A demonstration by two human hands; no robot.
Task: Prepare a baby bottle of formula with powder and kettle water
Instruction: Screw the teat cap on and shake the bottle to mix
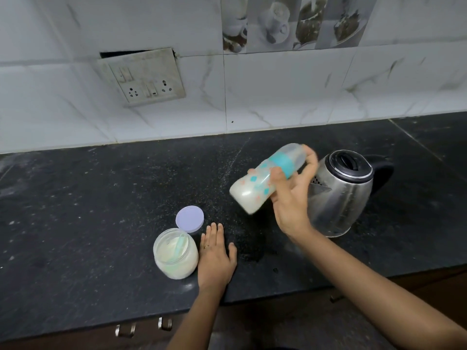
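While I'm watching the feed, the right hand (290, 198) grips the bottle (262, 180) round its teal collar, fingers curled over it. The bottle is up in the air above the counter (101, 223) and tilted: rounded base down-left, clear domed cap up-right, all a bit blurry. Milky white liquid sits in the base, and the plastic has small teal and orange patches on it.

The left hand (214, 258) lies flat on the speckled black stone, fingers straight, just beside the jar (175, 253). That's a round, clear plastic jar, open, with pale powder and a teal scoop (180, 246) inside. Its flat lilac lid (190, 219) lies just behind it. A shiny steel kettle (338, 193) with a black top stands close behind the right hand.
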